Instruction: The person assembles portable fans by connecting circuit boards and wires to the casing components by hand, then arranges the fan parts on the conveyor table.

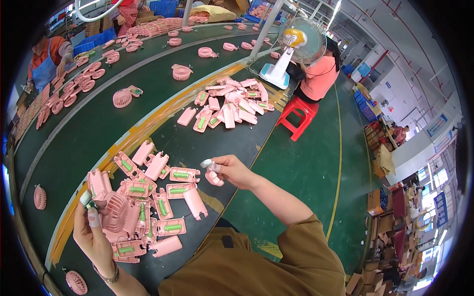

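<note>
My left hand [93,234] is closed on a round, ribbed pink fan head [116,212], slightly blurred, above a pile of pink handle shells. Coverings wrap some of its fingertips. Many shells, such as an opened one [173,227], show a green cylindrical cell inside; others, such as a smooth one [195,201], show only their pink outside. To the right of the pile, over the table's near edge, my right hand [229,171] is raised with its fingers curled together. Its fingertips are covered too, and I cannot make out whether anything small is between them.
A second heap of pink shells [229,106] lies farther along the dark table [197,143]. Beyond the yellow edge, a green conveyor [148,81] carries pink fans. A standing fan [276,74] and a seated person on a red stool [298,116] are ahead. Another worker [47,61] stands across.
</note>
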`<state>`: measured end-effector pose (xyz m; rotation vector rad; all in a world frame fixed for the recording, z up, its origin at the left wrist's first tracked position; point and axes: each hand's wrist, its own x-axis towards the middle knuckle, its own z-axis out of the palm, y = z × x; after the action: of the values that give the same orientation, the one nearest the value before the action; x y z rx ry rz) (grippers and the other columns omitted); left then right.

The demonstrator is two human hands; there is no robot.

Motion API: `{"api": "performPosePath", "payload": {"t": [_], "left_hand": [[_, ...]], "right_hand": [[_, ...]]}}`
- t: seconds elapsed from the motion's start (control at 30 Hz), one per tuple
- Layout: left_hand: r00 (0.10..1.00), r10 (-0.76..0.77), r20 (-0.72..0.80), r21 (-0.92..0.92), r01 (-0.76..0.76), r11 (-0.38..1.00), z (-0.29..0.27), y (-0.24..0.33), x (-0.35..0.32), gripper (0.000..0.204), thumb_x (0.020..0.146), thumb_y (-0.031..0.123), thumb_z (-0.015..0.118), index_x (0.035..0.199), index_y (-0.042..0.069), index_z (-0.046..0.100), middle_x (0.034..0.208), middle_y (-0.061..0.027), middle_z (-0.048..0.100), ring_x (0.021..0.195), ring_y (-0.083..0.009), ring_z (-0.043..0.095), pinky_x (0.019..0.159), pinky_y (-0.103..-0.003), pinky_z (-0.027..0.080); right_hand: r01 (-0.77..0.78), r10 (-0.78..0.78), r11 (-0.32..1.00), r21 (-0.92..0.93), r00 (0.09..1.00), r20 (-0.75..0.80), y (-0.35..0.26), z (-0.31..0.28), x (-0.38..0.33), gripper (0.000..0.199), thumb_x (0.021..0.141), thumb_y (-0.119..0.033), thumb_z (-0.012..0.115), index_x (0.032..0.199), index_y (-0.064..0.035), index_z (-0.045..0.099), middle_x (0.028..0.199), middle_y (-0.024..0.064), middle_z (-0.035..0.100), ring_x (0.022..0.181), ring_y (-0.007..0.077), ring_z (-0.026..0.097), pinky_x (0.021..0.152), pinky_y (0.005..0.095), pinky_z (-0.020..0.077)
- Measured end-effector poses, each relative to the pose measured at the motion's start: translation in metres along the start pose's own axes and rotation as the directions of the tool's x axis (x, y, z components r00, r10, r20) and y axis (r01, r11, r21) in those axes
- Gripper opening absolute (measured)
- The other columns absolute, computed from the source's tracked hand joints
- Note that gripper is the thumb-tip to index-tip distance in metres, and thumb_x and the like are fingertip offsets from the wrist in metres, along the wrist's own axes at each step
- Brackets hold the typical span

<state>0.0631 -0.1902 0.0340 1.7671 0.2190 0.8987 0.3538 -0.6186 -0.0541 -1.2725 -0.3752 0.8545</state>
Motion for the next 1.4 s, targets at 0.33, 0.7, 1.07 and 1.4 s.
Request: {"api": "performPosePath", "payload": {"t": [0.33,0.7,1.07,1.4], "left_hand": [[0.979,0.111,0.169,0.225,-0.148,0.963,0.048,0.034,-0.021,0.034,0.115,-0.001,0.066,0.148,-0.001,0.076,0.11,-0.0136,0.077,0.101,-0.0246,0.075,0.088,-0.036,0.06],[0.863,0.113,0.493,0.156,-0.216,0.964,0.066,0.055,-0.027,0.036,0.091,0.002,0.088,0.125,0.012,0.087,0.108,-0.0129,0.067,0.091,-0.0311,0.071,0.077,-0.043,0.06],[0.862,0.125,0.492,0.19,-0.246,0.95,0.07,0.064,-0.029,0.049,0.079,-0.003,0.089,0.124,0.015,0.082,0.114,-0.0133,0.066,0.093,-0.0335,0.072,0.077,-0.047,0.063],[0.964,-0.138,0.229,0.05,0.13,0.99,0.049,0.068,-0.039,0.04,0.111,-0.004,0.069,0.15,0.0,0.066,0.12,-0.0207,0.082,0.101,-0.0403,0.082,0.089,-0.048,0.065]], "right_hand": [[-0.031,0.031,0.997,-0.071,1.0,0.0,-0.035,0.165,-0.033,0.022,0.118,-0.012,0.074,0.134,0.0022,0.08,0.104,0.0118,0.086,0.063,0.0077,0.063,0.058,0.0262,0.0538],[-0.139,0.239,0.907,-0.397,0.947,0.215,-0.078,0.198,-0.04,0.015,0.114,-0.011,0.078,0.117,0.0027,0.081,0.087,0.0052,0.081,0.071,0.0101,0.078,0.055,0.0262,0.0615],[-0.052,0.075,0.994,-0.095,0.961,0.267,-0.06,0.193,-0.037,0.018,0.115,-0.006,0.078,0.13,0.0046,0.076,0.122,0.0118,0.084,0.1,0.0147,0.082,0.08,0.0309,0.0681],[0.3,-0.284,0.887,-0.351,0.954,0.1,-0.044,0.239,-0.034,0.017,0.111,0.002,0.078,0.128,0.0042,0.081,0.111,0.007,0.08,0.098,0.0143,0.079,0.083,0.031,0.0633]]}}
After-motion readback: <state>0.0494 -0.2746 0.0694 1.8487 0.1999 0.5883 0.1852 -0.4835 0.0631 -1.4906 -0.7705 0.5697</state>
